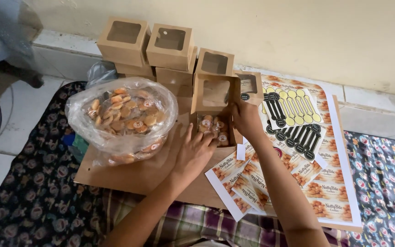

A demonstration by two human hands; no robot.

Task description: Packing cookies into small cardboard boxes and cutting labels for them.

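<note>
The open kraft window box point(213, 110) sits straight ahead of me on the cardboard sheet point(138, 176), between my hands, its lid standing upright toward the wall and its mouth facing up at me. My left hand point(193, 153) rests open against its near left corner; my right hand point(245, 120) grips the right wall (it's slightly nearer). Small cookies point(213, 130) fill the box.
</note>
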